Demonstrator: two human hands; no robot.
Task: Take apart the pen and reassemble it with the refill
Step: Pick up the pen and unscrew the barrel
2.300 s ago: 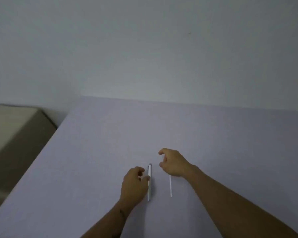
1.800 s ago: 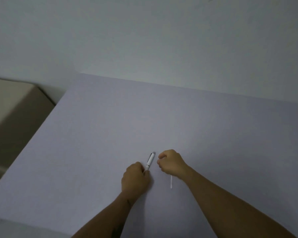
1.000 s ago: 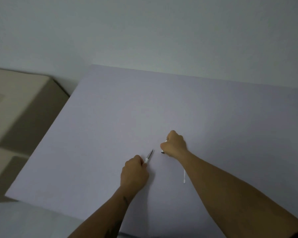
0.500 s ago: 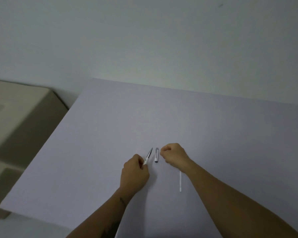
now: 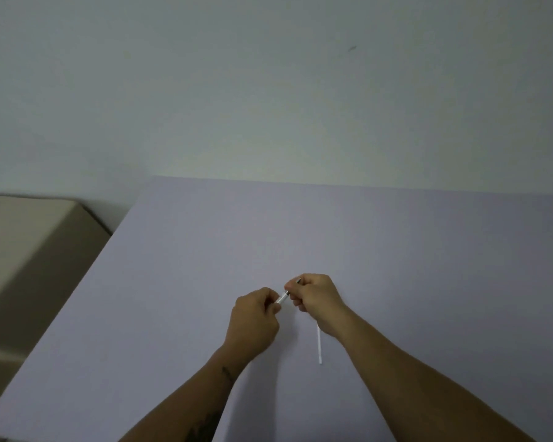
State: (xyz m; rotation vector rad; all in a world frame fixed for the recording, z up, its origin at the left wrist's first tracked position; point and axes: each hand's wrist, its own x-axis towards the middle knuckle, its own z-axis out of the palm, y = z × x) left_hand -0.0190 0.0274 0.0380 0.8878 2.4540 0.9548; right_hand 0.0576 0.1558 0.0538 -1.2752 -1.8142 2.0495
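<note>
Both hands meet over the pale lilac table. My left hand is closed around the white pen barrel, most of which is hidden in the fist. My right hand pinches the pen's front end, and a thin dark tip pokes out above its fingers. A thin white refill lies on the table just below my right wrist, partly covered by it. The pen cap is not visible; my hands may hide it.
A beige piece of furniture stands lower, off the table's left edge. A plain pale wall rises behind the table's far edge.
My right hand let go of the cap on the table, then moved left and closed on the pen's front end. The left hand kept hold of the barrel.
</note>
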